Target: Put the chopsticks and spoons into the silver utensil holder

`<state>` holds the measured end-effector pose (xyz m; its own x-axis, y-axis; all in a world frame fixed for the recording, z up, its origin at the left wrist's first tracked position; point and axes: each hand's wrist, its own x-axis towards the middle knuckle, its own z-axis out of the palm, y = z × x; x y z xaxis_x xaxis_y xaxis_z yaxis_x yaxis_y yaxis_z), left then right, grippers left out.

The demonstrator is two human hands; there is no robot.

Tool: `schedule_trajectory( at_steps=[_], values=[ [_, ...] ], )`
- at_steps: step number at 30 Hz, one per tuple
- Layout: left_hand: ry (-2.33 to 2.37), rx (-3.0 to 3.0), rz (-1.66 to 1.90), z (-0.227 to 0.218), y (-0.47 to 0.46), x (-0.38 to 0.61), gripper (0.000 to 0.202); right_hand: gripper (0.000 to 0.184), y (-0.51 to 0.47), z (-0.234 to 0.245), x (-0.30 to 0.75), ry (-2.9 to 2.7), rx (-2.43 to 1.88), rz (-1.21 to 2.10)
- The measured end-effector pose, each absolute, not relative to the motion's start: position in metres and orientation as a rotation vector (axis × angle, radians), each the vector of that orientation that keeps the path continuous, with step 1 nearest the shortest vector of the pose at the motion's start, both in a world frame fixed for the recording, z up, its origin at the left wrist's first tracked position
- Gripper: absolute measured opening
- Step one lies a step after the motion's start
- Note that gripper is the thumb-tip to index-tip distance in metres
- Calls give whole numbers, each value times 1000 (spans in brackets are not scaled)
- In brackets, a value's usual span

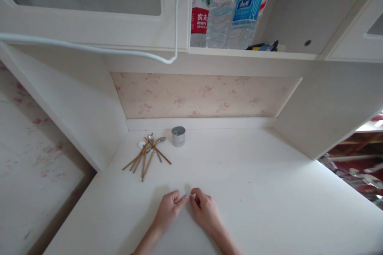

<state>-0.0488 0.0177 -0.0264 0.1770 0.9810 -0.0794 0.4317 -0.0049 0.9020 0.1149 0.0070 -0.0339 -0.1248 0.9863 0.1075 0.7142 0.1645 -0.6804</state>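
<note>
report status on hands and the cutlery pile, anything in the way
Left hand and right hand loosely curled, nothing visible in either. Chopsticks and spoons heaped left of perforated metal cup. Possible snag: chopsticks lie crossed.

Left grip [170,208], right grip [205,209] half-curled

Soft light from right; faint shadows on desk [254,219]; edges stretched.

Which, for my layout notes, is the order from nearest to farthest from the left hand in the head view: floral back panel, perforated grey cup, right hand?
From the left hand:
1. Right hand: just to its right.
2. Perforated grey cup: ahead, toward the tabletop's back.
3. Floral back panel: behind the cup.
</note>
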Motion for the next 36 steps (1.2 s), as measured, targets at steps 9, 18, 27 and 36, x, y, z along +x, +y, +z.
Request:
schedule_trajectory(
  at_steps=[9, 18, 27, 36],
  values=[
    [1410, 1562, 807, -28, 17, -50, 49, 15, 7, -38, 114, -1917, -1613, 625],
    [1387, 1541, 831, -25, 15, -51, 48, 13, 5, -35, 114, -1935, -1629, 626],
    [1386, 1543, 851, -24, 15, -51, 50, 16, 6, -37, 113, -1948, -1624, 617],
    [1389, 1555, 848, -24, 15, -51, 48, 17, 6, -37, 113, -1986, -1632, 593]
  ],
)
